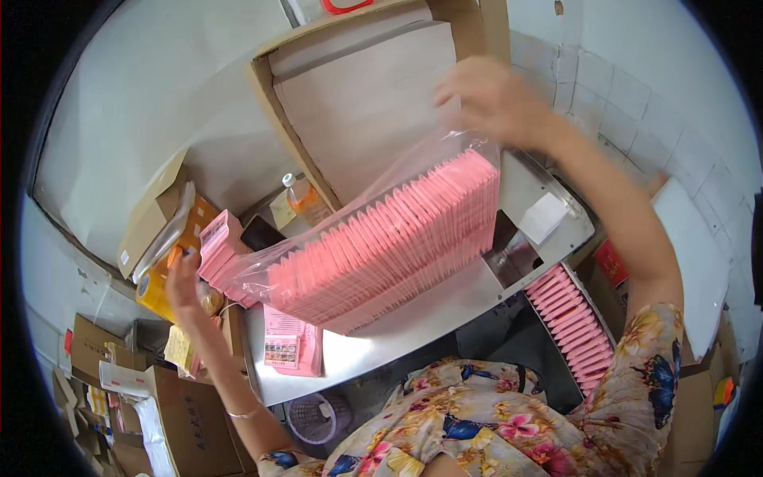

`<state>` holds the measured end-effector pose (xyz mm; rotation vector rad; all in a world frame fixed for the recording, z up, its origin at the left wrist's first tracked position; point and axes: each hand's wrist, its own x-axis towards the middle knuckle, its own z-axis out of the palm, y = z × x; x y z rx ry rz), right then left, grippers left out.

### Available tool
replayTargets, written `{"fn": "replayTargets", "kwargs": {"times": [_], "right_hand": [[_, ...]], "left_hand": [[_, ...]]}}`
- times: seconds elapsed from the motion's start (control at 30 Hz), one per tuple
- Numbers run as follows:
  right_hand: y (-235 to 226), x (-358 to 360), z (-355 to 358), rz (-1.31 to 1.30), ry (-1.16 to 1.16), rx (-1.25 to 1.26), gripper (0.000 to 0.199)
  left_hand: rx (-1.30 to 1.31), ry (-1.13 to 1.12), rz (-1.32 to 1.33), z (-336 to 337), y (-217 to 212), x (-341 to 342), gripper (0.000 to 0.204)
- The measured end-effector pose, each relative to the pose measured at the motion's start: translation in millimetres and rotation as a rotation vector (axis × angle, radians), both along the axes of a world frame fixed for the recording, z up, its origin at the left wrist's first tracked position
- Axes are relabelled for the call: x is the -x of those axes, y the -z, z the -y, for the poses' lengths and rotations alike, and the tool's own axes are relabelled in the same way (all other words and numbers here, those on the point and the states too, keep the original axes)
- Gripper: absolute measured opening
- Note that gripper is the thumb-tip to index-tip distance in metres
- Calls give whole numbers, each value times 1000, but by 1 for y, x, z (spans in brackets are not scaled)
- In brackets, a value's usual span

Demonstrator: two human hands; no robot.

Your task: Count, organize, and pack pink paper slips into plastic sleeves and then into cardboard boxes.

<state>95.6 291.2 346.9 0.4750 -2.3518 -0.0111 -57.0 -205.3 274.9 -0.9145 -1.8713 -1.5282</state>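
Observation:
A clear plastic bag [350, 215] lies over a long row of pink flat packets [389, 238] standing tightly side by side on the metal table. My right hand [497, 103], smeared by motion, is raised just above the bag's far right end with bent fingers. Whether it grips the film cannot be made out. Off the left end of the row is my left hand [187, 286], close to a yellow tape roll [155, 292]. A small orange piece [175, 255] shows at its fingertips; whether it is held is unclear.
Behind the row leans a large open carton [262, 95]. A bottle of orange drink [304, 199], a dark phone [261, 234] and pink stacks [222, 246] stand left. More pink packets [292, 343] lie at the near table edge [381, 358]. A filled box [572, 326] sits lower right.

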Motion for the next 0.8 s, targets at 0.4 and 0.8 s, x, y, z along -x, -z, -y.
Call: {"fn": "replayTargets", "kwargs": {"times": [0.4,0.8], "right_hand": [[110,58,116,304,-197,211,26],[31,-114,79,-209,276,264,13]], "left_hand": [[-172,327,358,-82,54,-26,32],[-344,776,547,-228,-54,-10,32]]}}
